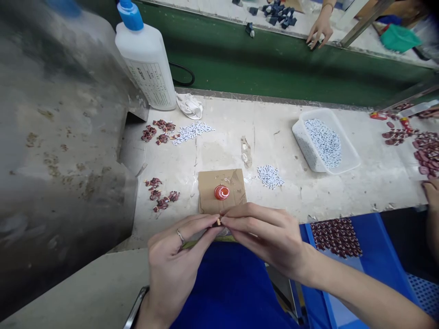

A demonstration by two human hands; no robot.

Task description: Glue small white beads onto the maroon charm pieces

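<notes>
My left hand (178,258), a ring on one finger, pinches a small dark piece with an orange bit (217,222) between thumb and forefinger. From the other side the closed fingertips of my right hand (265,233) meet the same piece; whether they also hold something tiny is hidden. Just beyond my fingertips, a small round pot of red liquid (222,192) stands on a cardboard square (206,194). To its right lies a pile of tiny white-and-dark pieces (270,177). Dark-red small parts (162,201) lie in clusters on the left.
A white bottle with a blue cap (147,64) stands at the back left by a metal panel (68,160). A clear plastic tub (348,157) holds more tiny pieces. On the right are a blue tray (380,242) with rows of dark-red parts and other people's hands (321,28).
</notes>
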